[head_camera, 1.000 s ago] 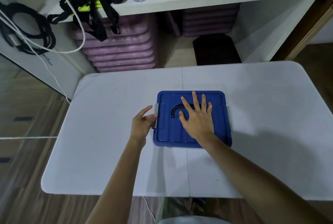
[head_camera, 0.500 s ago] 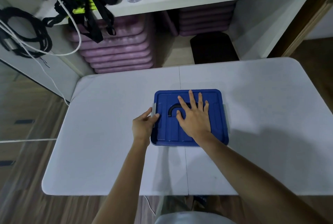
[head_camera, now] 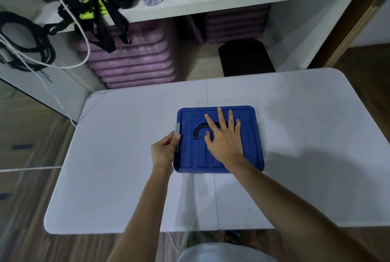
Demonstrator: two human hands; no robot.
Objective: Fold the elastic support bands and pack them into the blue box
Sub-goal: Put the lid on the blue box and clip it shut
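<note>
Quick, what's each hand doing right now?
Left hand: fingers pinch the grey side latch of the blue box.
Right hand: open, fingers spread flat, pressing on the lid.

Left hand closes onto the box's side latch; little else moves.

A second ago the left hand (head_camera: 163,152) hovered just off the left edge of the blue plastic lidded box (head_camera: 219,139), thumb and fingers spread and relaxed near the grey latch clip (head_camera: 176,135). Half a second ago its fingers had reached that clip. Now the thumb and fingers are curled round the lower part of the clip and press against the box's left side. Over the same span the whole scene sits slightly lower-left to upper in the head view, so the camera has tipped a little.
</note>
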